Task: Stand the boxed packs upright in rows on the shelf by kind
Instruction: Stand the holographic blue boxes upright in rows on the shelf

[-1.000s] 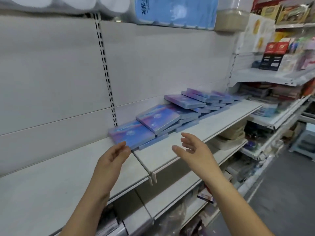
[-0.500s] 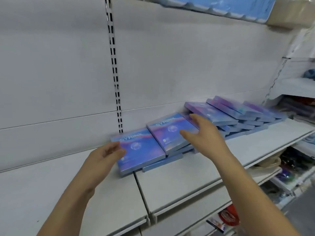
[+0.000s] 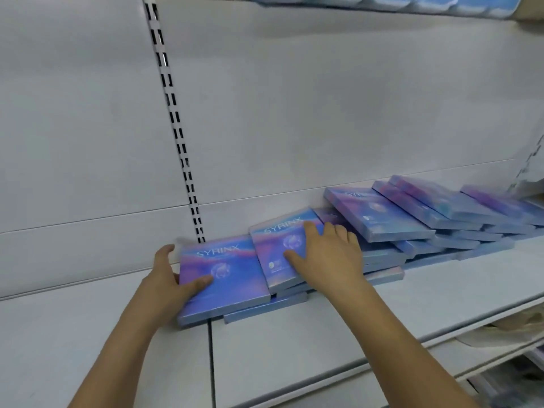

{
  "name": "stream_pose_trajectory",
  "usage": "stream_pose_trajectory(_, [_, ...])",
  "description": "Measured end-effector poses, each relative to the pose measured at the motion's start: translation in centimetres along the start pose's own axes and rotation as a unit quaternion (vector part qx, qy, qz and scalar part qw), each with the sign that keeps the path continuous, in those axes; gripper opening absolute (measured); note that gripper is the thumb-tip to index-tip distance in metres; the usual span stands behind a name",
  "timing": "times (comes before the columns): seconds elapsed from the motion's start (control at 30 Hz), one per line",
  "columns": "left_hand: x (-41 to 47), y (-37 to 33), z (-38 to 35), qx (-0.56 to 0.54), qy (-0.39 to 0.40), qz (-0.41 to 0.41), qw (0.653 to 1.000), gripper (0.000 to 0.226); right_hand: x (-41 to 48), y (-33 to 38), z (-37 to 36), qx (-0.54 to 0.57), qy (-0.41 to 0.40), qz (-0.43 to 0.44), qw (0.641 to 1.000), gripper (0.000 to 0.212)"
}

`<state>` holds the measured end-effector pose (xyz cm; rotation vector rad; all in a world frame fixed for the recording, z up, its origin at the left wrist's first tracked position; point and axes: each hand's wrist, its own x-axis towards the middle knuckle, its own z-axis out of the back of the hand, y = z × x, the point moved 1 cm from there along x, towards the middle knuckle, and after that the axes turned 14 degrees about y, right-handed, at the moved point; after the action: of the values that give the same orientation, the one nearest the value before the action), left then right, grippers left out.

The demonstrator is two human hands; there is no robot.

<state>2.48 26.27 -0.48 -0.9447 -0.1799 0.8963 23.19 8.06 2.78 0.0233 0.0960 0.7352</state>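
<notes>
Bare shelf (image 3: 73, 334) left — packs (image 3: 412, 219) right

two hands in view: left hand (image 3: 166, 285), right hand (image 3: 326, 254). boxed packs (image 3: 379, 216) all one kind, blue-purple "syrinx" covers; roughly a dozen or more lying overlapped, exact count unclear where they stack and blur. one shelf (image 3: 294, 343), two panels.

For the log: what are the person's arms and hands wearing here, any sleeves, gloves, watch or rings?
Nothing visible is worn. Both forearms are bare up to the frame edge, with no sleeves showing. The left hand and right hand have no gloves, and no watch, bracelet or ring shows on either.
</notes>
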Motion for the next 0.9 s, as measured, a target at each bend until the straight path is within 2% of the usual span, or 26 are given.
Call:
stream_pose_trajectory(0.13, [-0.3, 1.3, 1.1, -0.162, -0.018, -0.020, 0.986, 0.106, -0.1, -0.1, 0.0, 0.016, 0.000, 0.026, 1.000, 0.075])
stream_pose_trajectory(0.2, [-0.7, 2.1, 2.3, -0.284, -0.010, -0.041, 0.958, 0.087, 0.1, 0.0, 0.6, 0.051, 0.029, 0.050, 0.997, 0.079])
stream_pose_trajectory(0.27, [-1.2, 2.7, 3.0, -0.344, 0.006, -0.073, 0.936, 0.053, 0.5, 0.2, 1.2, 0.088, 0.072, 0.065, 0.991, 0.085])
stream_pose_trajectory(0.33, [-1.6, 3.3, 3.2, -0.359, 0.005, -0.084, 0.929, 0.028, 1.0, 0.2, 1.9, 0.100, 0.106, 0.064, 0.987, 0.091])
stream_pose_trajectory(0.37, [-1.7, 3.6, 3.1, -0.362, 0.003, -0.084, 0.928, 0.024, 1.1, 0.2, 2.1, 0.093, 0.117, 0.062, 0.987, 0.094])
stream_pose_trajectory(0.53, [-2.5, 4.0, 2.9, -0.355, -0.016, -0.092, 0.930, 0.023, 1.2, 1.3, 1.9, 0.047, 0.142, 0.062, 0.987, 0.095])
stream_pose_trajectory(0.63, [-3.9, 4.1, 3.2, -0.343, -0.031, -0.113, 0.932, 0.023, 1.2, 1.7, 1.8, 0.149, 0.115, 0.089, 0.978, 0.100])
stream_pose_trajectory(0.7, [-5.3, 4.2, 3.6, -0.349, -0.046, -0.124, 0.928, 0.025, 1.0, 1.7, 1.7, 0.266, 0.089, 0.122, 0.952, 0.105])
stream_pose_trajectory(0.73, [-6.0, 4.3, 3.9, -0.358, -0.060, -0.127, 0.923, 0.027, 0.8, 1.7, 1.7, 0.325, 0.076, 0.135, 0.933, 0.098])
stream_pose_trajectory(0.8, [-7.5, 4.7, 4.5, -0.367, -0.095, -0.132, 0.916, 0.029, 0.6, 1.7, 1.5, 0.441, 0.064, 0.165, 0.880, 0.067])
stream_pose_trajectory(0.87, [-9.1, 5.5, 5.2, -0.365, -0.130, -0.135, 0.912, 0.028, 0.2, 2.2, 1.2, 0.547, 0.071, 0.204, 0.809, 0.031])
stream_pose_trajectory(0.9, [-9.9, 6.0, 5.7, -0.368, -0.144, -0.137, 0.908, 0.027, -0.2, 2.6, 1.1, 0.582, 0.076, 0.222, 0.778, 0.023])
